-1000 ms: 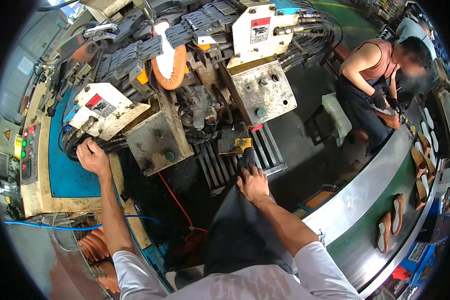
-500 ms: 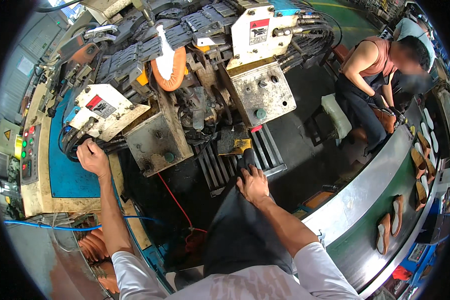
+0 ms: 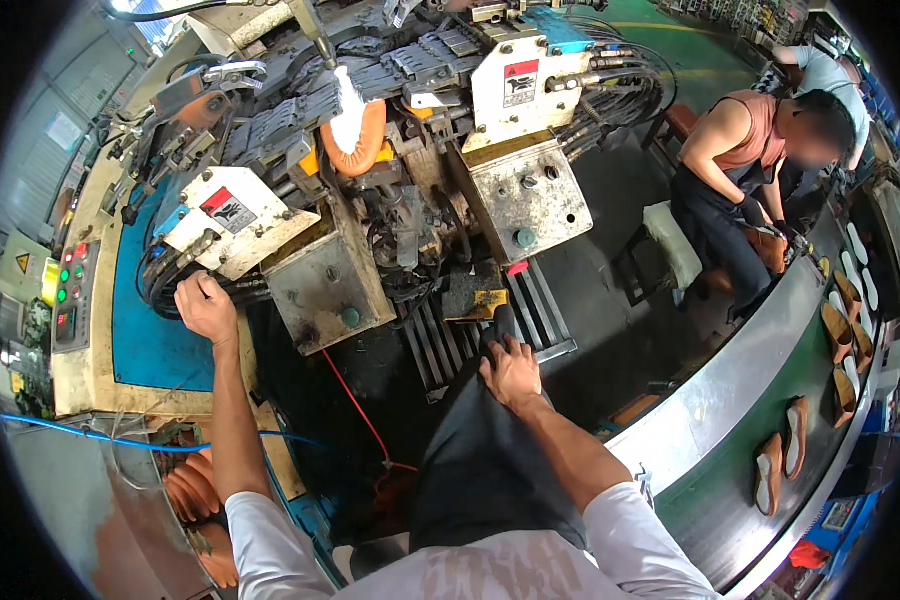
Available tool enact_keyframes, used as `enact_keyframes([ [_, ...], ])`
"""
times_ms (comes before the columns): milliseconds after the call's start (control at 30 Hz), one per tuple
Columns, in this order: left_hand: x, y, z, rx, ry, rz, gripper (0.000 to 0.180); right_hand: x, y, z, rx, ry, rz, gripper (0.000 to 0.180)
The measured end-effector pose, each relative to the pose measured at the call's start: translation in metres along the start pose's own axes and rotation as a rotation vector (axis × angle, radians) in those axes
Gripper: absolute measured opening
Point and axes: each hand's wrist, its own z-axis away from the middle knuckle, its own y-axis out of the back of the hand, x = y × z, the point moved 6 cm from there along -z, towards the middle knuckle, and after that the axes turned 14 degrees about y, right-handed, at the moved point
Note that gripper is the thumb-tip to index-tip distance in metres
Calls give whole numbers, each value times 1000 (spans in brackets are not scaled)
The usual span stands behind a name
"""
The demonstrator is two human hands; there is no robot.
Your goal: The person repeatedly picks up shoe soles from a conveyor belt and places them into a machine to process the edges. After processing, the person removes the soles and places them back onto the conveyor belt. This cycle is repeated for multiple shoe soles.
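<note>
My left hand (image 3: 208,305) is closed, its fingers curled inward beside the black hoses (image 3: 158,288) at the left of a large machine (image 3: 315,290). Whatever lies inside those fingers is hidden. My right hand (image 3: 512,375) rests over my bent knee on dark cloth (image 3: 475,440), fingers spread and holding nothing. Ahead, in the middle of the machine, sits a brown shoe upper (image 3: 354,160), toe toward me, with a white piece (image 3: 347,115) inside its rim. A metal nozzle (image 3: 315,38) points down just above it. Neither hand touches the shoe.
A control panel with lit buttons (image 3: 71,295) stands at far left, above a blue hose (image 3: 90,434). Brown shoe parts (image 3: 192,487) lie at lower left. On the right, a curved conveyor (image 3: 710,500) carries brown shoes (image 3: 768,470). Beyond it a co-worker (image 3: 730,170) sits bent over a shoe.
The view has shifted a little, so the machine appears slightly farther right. Both hands keep nearly the same pose, the left beside the hoses and the right on the knee.
</note>
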Motion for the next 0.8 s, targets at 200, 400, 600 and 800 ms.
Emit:
enact_keyframes([
  [200,1,-2,-8,-275,18,-112,14,-8,6,5,25,-9,43,52],
  [400,99,29,9,-491,-271,256,25,-1,13,10,66,-12,49,52],
  [600,167,-53,40,-1053,352,665,52,2,18,19,94,-7,6,50],
  [800,237,-99,89,-1528,1281,1277,68,8,22,23,118,-34,16,51],
])
